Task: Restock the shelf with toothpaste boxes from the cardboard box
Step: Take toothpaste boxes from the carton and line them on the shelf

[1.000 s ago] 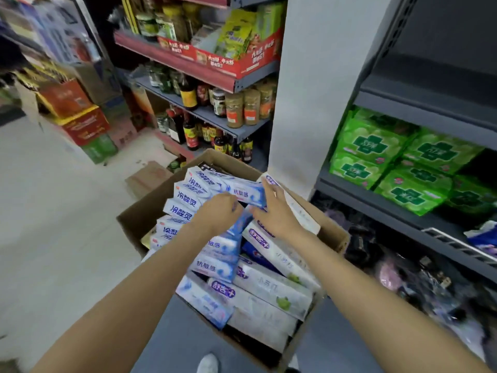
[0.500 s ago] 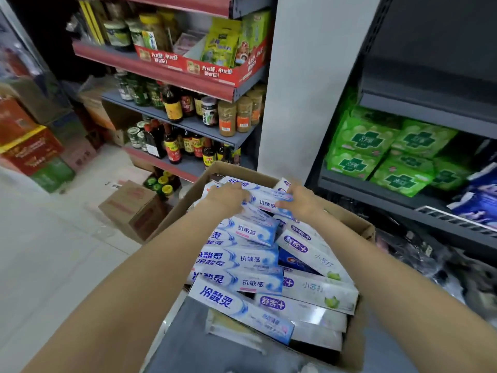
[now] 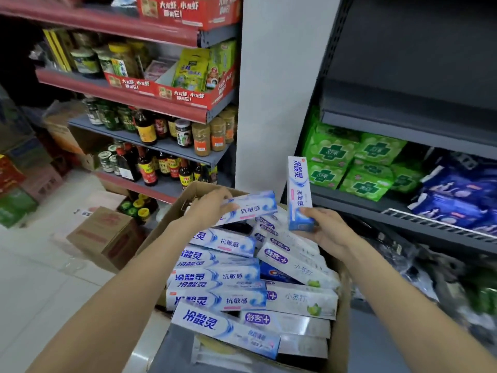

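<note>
The upright toothpaste box (image 3: 299, 192) stands on end in the right hand (image 3: 326, 232), fingers curled round its lower end, above the carton (image 3: 339, 319) at its far right. Left of it, the left hand (image 3: 208, 208) pinches a tilted box (image 3: 251, 208) over the stacked boxes (image 3: 223, 275). Right: a dark shelf (image 3: 403, 122) above green packs (image 3: 357, 162).

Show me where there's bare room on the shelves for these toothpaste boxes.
Bare: the dark shelf above the green packs, right of the white pillar. Crowded: the green packs' shelf, also holding blue packs, and the left shelves of bottles.
</note>
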Tool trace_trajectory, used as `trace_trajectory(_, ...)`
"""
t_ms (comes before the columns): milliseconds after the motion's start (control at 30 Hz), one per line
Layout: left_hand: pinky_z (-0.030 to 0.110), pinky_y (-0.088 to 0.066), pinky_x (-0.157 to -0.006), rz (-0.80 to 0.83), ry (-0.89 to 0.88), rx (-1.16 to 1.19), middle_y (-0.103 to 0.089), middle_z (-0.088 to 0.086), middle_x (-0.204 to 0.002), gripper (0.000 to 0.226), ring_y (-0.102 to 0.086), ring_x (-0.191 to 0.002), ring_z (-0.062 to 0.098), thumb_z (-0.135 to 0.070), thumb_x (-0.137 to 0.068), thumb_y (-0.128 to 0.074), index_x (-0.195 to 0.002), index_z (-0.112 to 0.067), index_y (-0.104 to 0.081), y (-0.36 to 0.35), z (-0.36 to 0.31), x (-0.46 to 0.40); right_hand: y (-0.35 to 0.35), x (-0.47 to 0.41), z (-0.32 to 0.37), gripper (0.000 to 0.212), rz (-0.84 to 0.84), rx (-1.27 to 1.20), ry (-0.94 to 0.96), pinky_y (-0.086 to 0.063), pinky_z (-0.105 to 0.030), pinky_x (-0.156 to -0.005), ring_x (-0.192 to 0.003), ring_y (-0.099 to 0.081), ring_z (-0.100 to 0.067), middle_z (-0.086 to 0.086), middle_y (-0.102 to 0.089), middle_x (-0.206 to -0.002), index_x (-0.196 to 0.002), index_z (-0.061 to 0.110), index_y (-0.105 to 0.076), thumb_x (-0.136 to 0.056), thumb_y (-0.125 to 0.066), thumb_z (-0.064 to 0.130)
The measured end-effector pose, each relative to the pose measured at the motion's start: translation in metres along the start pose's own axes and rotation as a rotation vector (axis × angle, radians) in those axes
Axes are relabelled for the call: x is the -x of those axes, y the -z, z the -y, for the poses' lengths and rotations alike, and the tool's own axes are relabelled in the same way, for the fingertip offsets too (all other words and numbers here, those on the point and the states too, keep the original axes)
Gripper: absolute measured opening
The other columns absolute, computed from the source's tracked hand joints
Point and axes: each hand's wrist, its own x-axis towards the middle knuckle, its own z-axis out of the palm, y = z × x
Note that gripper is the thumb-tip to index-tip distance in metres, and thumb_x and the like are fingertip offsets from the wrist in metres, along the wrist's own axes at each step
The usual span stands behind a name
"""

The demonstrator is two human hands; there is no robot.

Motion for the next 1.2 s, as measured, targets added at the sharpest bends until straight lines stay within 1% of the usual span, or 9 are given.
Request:
trace_trajectory(100, 0.031, -0.033, -0.06, -0.052, -0.006, 0.201, -0.047, 0.003, -0.072, 0.028, -0.046, -0.068, 0.018, -0.038, -0.095, -0.047, -0.097, -0.01, -0.044, 0.001, -0.045, -0.001, 0.014, 0.008, 0.012, 0.008, -0.006, 0.011, 0.033, -0.057, -0.023, -0.054, -0.055, -0.066, -0.012, -0.01, -0.068, -0.077, -0.08, 0.002, -0.06, -0.088, -0.057, 0.002)
trace_trajectory(233, 0.027, -0.038, -0.076, -0.107, 0.076, 0.529, -0.055, 0.005, -0.089, 0.029, -0.051, -0.086, 0.017, -0.04, -0.097, -0.046, -0.097, -0.012, -0.054, -0.019, -0.124, -0.011, 0.052, 0.019, 0.029, 0.03, 0.037, -0.001, 0.057, -0.059, -0.031, -0.063, -0.074, -0.067, -0.023, -0.02, -0.068, -0.101, -0.112, -0.008, -0.052, -0.084, -0.061, -0.001)
trace_trajectory(333, 0.041, -0.05, -0.091, -0.021, 0.138, 0.867, -0.067, 0.011, -0.105, 0.036, -0.064, -0.097, 0.026, -0.043, -0.096, -0.045, -0.109, -0.012, -0.059, -0.041, -0.189, -0.02, 0.096, 0.033, 0.05, 0.039, 0.047, 0.039, 0.132, -0.057, -0.039, -0.07, -0.078, -0.067, -0.024, -0.021, -0.065, -0.111, -0.121, -0.009, -0.045, -0.084, -0.059, -0.003)
trace_trajectory(500, 0.024, -0.049, -0.059, 0.064, 0.081, 1.167, -0.067, -0.004, -0.052, 0.025, -0.062, -0.045, 0.005, -0.017, -0.099, -0.04, -0.081, -0.014, -0.058, -0.086, -0.31, -0.029, 0.191, 0.066, 0.093, 0.033, 0.036, 0.075, 0.258, -0.056, -0.035, -0.066, -0.078, -0.066, -0.021, -0.009, -0.067, -0.101, -0.109, 0.011, -0.043, -0.085, -0.054, -0.009)
trace_trajectory(600, 0.027, -0.05, -0.063, 0.091, 0.024, 1.191, -0.068, 0.002, -0.06, 0.025, -0.063, -0.05, 0.01, -0.005, -0.094, -0.037, -0.082, -0.009, -0.058, -0.117, -0.379, -0.039, 0.259, 0.079, 0.117, 0.038, -0.007, 0.193, 0.346, -0.05, -0.026, -0.062, -0.082, -0.064, -0.014, -0.001, -0.067, -0.102, -0.111, 0.02, -0.043, -0.085, -0.058, -0.002)
trace_trajectory(700, 0.031, -0.052, -0.07, 0.133, -0.043, 1.176, -0.066, 0.009, -0.076, 0.021, -0.063, -0.063, 0.015, -0.004, -0.095, -0.038, -0.085, -0.006, -0.057, -0.15, -0.445, -0.051, 0.321, 0.086, 0.138, 0.024, -0.132, 0.176, 0.401, -0.051, -0.034, -0.071, -0.081, -0.065, -0.015, -0.005, -0.067, -0.106, -0.103, 0.023, -0.046, -0.088, -0.059, 0.011)
trace_trajectory(867, 0.03, -0.057, -0.063, 0.192, -0.13, 1.142, -0.07, 0.008, -0.081, 0.016, -0.068, -0.061, 0.012, -0.014, -0.096, -0.049, -0.087, -0.007, -0.06, -0.197, -0.544, -0.074, 0.418, 0.097, 0.165, 0.014, -0.255, 0.157, 0.443, -0.055, -0.029, -0.068, -0.084, -0.067, -0.014, -0.003, -0.066, -0.105, -0.1, 0.018, -0.044, -0.093, -0.055, 0.023)
trace_trajectory(1067, 0.037, -0.055, -0.07, 0.242, -0.174, 1.12, -0.071, 0.013, -0.085, 0.019, -0.067, -0.067, 0.022, -0.022, -0.095, -0.052, -0.096, -0.005, -0.061, -0.241, -0.644, -0.131, 0.522, 0.081, 0.198, 0.022, -0.387, 0.18, 0.441, -0.053, -0.051, -0.083, -0.097, -0.068, -0.027, -0.01, -0.066, -0.109, -0.105, 0.013, -0.048, -0.091, -0.059, 0.027)
trace_trajectory(1200, 0.033, -0.054, -0.065, 0.234, -0.261, 1.07, -0.069, 0.011, -0.082, 0.017, -0.064, -0.063, 0.018, -0.022, -0.094, -0.054, -0.089, -0.008, -0.062, -0.266, -0.709, -0.185, 0.589, 0.059, 0.233, 0.019, -0.497, 0.201, 0.477, -0.053, -0.034, -0.067, -0.083, -0.068, -0.018, -0.004, -0.067, -0.102, -0.103, 0.017, -0.049, -0.092, -0.058, 0.028)
